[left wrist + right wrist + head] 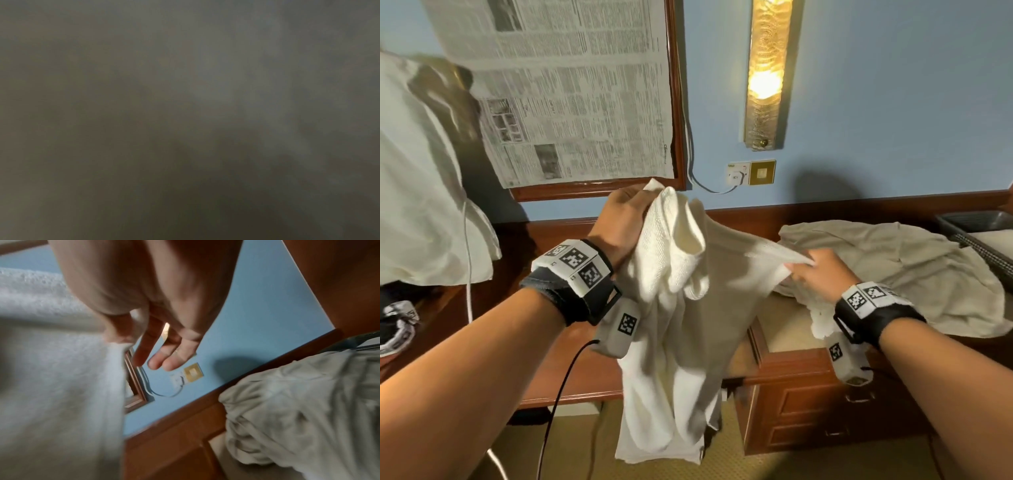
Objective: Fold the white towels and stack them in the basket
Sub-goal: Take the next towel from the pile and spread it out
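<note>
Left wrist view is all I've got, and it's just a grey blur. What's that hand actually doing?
Observer: The left hand grips a bunched corner of a white towel, held up in the air.
Operator: And the other hand?
Observer: The right hand pinches another edge out to the side; the rest of the towel hangs down.
Operator: Any more towels?
Observer: A crumpled pile lies on the wooden cabinet, to the right of the hands.

Newspaper [571, 89] probably covers a mirror; wall lamp [765, 73] glows.
</note>
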Demonstrator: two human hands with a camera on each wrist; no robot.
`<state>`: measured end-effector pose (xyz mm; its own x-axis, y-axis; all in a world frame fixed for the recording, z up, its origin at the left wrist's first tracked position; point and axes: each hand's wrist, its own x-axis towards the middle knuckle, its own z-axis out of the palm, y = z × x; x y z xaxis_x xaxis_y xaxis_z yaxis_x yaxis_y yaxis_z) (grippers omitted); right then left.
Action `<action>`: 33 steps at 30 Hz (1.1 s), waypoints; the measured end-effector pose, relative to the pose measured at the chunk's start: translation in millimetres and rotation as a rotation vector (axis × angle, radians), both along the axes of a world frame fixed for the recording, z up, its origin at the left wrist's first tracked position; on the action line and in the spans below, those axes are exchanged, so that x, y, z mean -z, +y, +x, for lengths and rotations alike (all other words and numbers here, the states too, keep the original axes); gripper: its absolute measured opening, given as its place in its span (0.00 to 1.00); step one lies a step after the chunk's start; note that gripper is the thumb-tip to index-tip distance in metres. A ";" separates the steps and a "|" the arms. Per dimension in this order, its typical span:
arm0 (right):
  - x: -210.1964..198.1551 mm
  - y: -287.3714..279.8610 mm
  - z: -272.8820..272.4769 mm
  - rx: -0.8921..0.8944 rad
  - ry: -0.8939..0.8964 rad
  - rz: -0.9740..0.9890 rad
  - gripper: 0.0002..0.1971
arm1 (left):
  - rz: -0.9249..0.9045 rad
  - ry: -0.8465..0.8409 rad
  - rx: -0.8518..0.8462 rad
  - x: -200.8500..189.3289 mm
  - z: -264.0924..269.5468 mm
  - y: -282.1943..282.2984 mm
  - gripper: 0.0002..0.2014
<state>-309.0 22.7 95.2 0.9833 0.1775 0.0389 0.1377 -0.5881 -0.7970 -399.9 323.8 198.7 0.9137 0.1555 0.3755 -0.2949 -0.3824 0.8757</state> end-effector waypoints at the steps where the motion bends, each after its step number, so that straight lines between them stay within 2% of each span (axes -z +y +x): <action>1: -7.4 5.3 3.5 0.010 -0.072 0.034 0.05 | -0.010 0.002 0.027 -2.1 -2.0 7.9 0.16; 5: -63.0 52.0 7.3 -0.002 -0.459 0.235 0.22 | -0.086 0.038 0.253 -18.0 -14.7 44.1 0.10; 8: -117.1 101.3 -0.9 -0.070 -0.547 0.400 0.26 | 0.029 -0.026 0.365 -39.3 -23.1 78.8 0.16; 10: -149.4 132.3 -12.3 -0.199 -0.611 0.435 0.25 | 0.053 -0.103 0.364 -58.9 -29.8 95.6 0.10; 14: -196.2 179.4 -44.5 -0.437 -0.740 0.379 0.15 | -0.006 -0.257 0.349 -91.2 -32.6 119.1 0.10; 17: -222.2 198.3 -58.7 -0.540 -0.750 0.419 0.07 | -0.055 -0.348 0.345 -108.8 -33.2 123.0 0.09; 21: -248.5 212.9 -68.2 -0.603 -0.770 0.453 0.03 | -0.103 -0.459 0.370 -124.1 -26.4 121.8 0.10; 23: -257.0 217.7 -69.1 -0.604 -0.783 0.462 0.04 | -0.117 -0.494 0.373 -131.0 -21.3 121.8 0.13; 25: -261.4 221.4 -69.9 -0.605 -0.789 0.482 0.06 | -0.139 -0.516 0.389 -135.7 -18.9 119.0 0.11; 33: -262.5 224.2 -66.0 -0.610 -0.813 0.520 0.08 | -0.270 -0.503 0.459 -138.1 -5.5 107.6 0.14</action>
<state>-375.0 246.9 357.8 0.3891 0.3933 0.8330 0.8738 0.1289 -0.4690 -405.4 431.4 336.9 0.6359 -0.0556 0.7697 -0.7650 0.0862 0.6382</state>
